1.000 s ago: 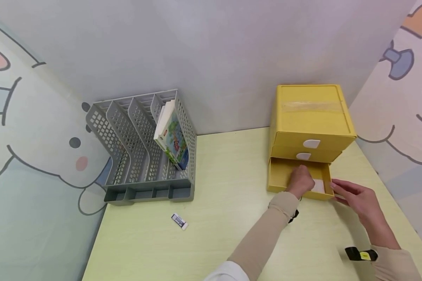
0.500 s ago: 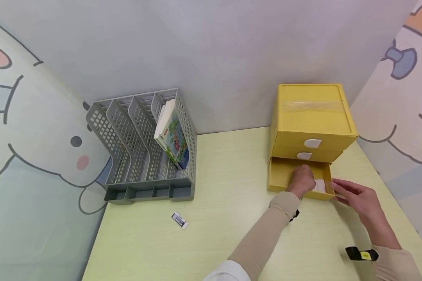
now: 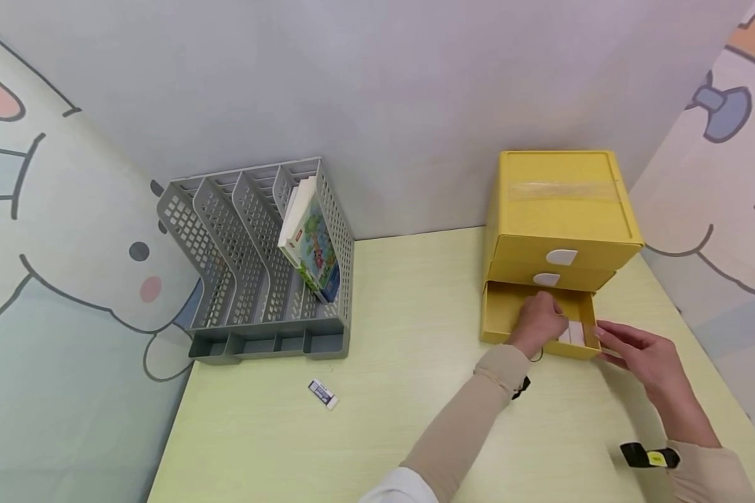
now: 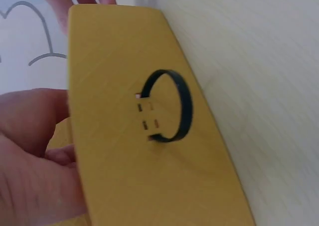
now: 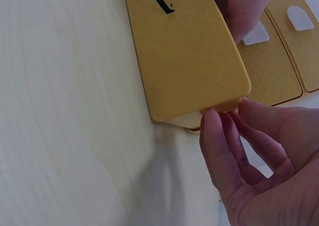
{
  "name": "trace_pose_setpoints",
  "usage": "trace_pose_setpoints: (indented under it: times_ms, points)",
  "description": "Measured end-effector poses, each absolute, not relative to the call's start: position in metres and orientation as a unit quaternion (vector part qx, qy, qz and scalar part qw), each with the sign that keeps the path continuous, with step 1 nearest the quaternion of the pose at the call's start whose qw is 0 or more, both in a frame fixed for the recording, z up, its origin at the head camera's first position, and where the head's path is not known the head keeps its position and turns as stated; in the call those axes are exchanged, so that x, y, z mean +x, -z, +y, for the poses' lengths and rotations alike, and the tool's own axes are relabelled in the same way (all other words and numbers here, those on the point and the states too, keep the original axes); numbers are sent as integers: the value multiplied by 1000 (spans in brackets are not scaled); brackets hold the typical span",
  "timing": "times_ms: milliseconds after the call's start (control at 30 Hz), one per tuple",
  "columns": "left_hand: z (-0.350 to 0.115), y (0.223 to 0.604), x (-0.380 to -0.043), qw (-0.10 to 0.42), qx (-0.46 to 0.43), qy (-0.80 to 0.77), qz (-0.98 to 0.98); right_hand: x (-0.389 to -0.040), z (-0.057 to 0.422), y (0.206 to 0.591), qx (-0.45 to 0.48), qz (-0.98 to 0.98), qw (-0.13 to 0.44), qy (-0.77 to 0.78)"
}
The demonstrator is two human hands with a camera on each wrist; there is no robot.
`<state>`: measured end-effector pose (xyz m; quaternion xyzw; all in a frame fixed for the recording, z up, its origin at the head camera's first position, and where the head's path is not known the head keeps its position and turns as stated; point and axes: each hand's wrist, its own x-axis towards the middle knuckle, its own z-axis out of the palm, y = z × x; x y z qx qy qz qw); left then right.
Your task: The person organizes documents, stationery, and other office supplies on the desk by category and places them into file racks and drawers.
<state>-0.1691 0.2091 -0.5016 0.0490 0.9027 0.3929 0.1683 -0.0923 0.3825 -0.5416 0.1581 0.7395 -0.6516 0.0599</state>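
A yellow drawer [image 3: 498,323] is pulled out from the bottom of a yellow drawer cabinet [image 3: 560,209]. My left hand [image 3: 540,323] reaches down into it with bent fingers; their tips are hidden, so whether they hold anything does not show. Right beside those fingers, small white rectangular pieces [image 3: 577,334] lie at the drawer's right end. My right hand [image 3: 644,355] pinches the drawer's right front corner, its thumb at the upper edge and its fingers against the outer side. A dark loop pull [image 4: 185,106] sticks out from the drawer front in the left wrist view.
Two upper drawers with white tabs [image 3: 561,257] are closed. To the left stands a grey perforated file rack [image 3: 252,265], with books [image 3: 314,244] in its rightmost slot and small trays along its front. An eraser [image 3: 323,394] lies on the pale tabletop [image 3: 409,335].
The white pieces beside my left fingers shift slightly, and a dividing line now shows between them. My left hand stays in the drawer; my right hand keeps its place at the corner.
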Motion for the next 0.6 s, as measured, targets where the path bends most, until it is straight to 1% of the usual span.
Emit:
trace_pose_setpoints:
  times_ms: [133,300,600]
  points:
    - [200,492,-167,134,72,-403,902,-93,383,542,156,731,57,662]
    - [185,485,-163,117,92,-459,876,-92,382,541,160,720,56,673]
    - [156,483,-157,77,83,-550,827,-93,382,541,164,730,67,660]
